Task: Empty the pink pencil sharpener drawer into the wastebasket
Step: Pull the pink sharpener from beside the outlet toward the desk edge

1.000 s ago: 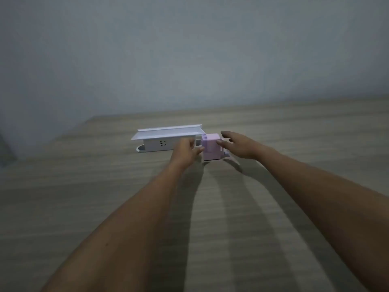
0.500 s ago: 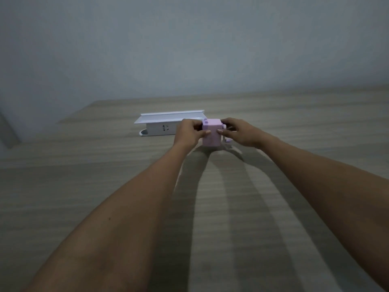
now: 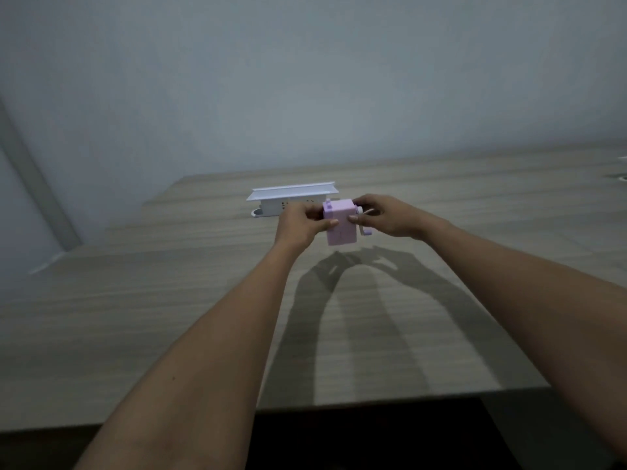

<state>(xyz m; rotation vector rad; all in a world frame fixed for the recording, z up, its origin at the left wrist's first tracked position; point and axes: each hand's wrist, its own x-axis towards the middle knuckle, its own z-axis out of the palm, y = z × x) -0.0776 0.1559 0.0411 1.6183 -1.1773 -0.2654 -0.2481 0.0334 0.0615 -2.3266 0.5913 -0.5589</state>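
**Head view: sharpener held up between both hands**

In the head view we saw the pink pencil sharpener [image 3: 340,226] raised clear of the worktop [image 3: 203,300], its shadow falling on the wood grain just below and nearer to us. It sat tilted, top face angled toward the camera, with a small crank handle [image 3: 365,228] sticking out on its right side. We held it from both sides. Our left hand [image 3: 298,222] pressed against its left face, thumb laid across the front upper corner. Our right hand [image 3: 390,217] closed its fingers [image 3: 368,200] over the top right edge, thumb against the front face beside the crank. The drawer could not be made out as pulled out; the body looked closed. Just behind our left hand, a white power strip box [image 3: 288,200] rested on the worktop, near the far edge by the pale wall [image 3: 305,79]. Both bare forearms reached in from the near edge.
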